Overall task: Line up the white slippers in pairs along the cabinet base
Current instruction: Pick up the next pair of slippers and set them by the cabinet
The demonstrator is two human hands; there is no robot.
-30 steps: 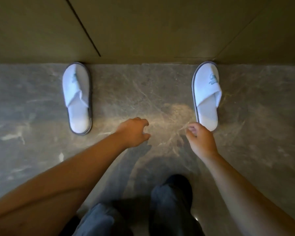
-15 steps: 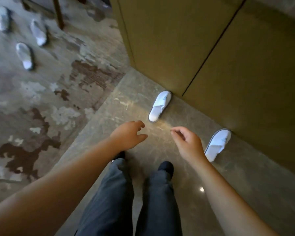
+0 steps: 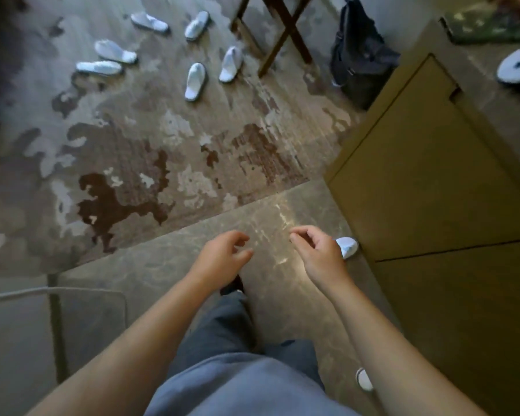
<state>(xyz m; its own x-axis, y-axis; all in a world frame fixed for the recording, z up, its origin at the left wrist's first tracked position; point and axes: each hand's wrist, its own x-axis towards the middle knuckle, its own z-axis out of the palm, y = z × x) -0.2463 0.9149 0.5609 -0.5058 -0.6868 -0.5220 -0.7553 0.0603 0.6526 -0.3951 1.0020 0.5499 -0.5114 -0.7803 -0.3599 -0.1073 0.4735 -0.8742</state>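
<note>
Several white slippers [image 3: 195, 81] lie scattered on the patterned carpet [image 3: 150, 151] at the top left. One white slipper [image 3: 348, 246] sits against the tan cabinet [image 3: 433, 175] base, partly behind my right hand [image 3: 315, 253]. Another slipper [image 3: 364, 379] peeks out beside my right forearm. My left hand [image 3: 222, 259] and my right hand hover over the stone floor with loosely curled fingers, holding nothing.
A dark bag [image 3: 360, 55] and wooden folding legs [image 3: 279, 31] stand at the far end of the carpet. A white game controller [image 3: 518, 64] lies on the cabinet top at the right. My legs in grey trousers [image 3: 237, 355] are below the hands.
The view has swung left from the cabinet base to the carpet. The scattered slippers are now in sight; the two placed slippers are mostly hidden by my right arm. Both hands stay empty.
</note>
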